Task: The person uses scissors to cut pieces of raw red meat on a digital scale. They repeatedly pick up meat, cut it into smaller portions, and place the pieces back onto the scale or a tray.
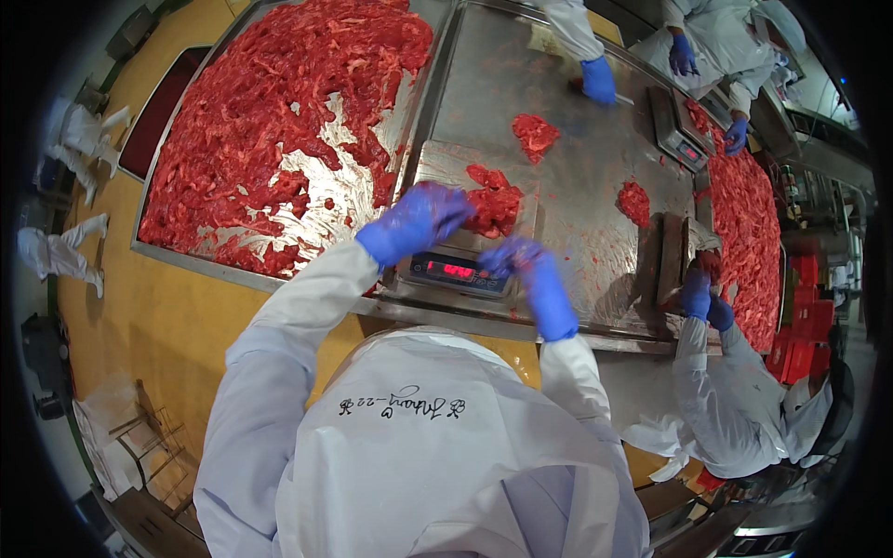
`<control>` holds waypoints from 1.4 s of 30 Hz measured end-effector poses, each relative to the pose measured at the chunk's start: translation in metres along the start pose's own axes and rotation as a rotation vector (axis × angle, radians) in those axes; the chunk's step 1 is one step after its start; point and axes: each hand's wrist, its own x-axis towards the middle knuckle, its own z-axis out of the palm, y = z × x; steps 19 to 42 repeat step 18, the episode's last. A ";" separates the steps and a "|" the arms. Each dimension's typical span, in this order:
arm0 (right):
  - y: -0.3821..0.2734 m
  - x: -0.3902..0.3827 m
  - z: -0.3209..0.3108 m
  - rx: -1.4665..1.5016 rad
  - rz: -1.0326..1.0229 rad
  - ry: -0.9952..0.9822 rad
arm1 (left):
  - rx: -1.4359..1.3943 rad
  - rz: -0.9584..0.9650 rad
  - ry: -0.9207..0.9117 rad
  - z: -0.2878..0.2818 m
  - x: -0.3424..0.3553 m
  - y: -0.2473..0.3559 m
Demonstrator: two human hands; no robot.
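Left hand (417, 221), blue-gloved, fingers curled loosely, pressed against red meat portion (493, 200) piled on steel scale platform (437, 163); firm grasp cannot be confirmed. Right hand (521, 265) held just beside scale display (456, 271); nothing seen held, closure unclear. Bulk meat (279, 121) spread in tray at left, within reach.
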 end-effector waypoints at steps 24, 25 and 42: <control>0.058 -0.022 0.012 -0.105 0.712 -0.118 | -0.111 -0.586 0.058 -0.046 -0.084 -0.022; 0.058 -0.022 0.012 -0.105 0.712 -0.118 | -0.111 -0.586 0.058 -0.046 -0.084 -0.022; 0.058 -0.022 0.012 -0.105 0.712 -0.118 | -0.111 -0.586 0.058 -0.046 -0.084 -0.022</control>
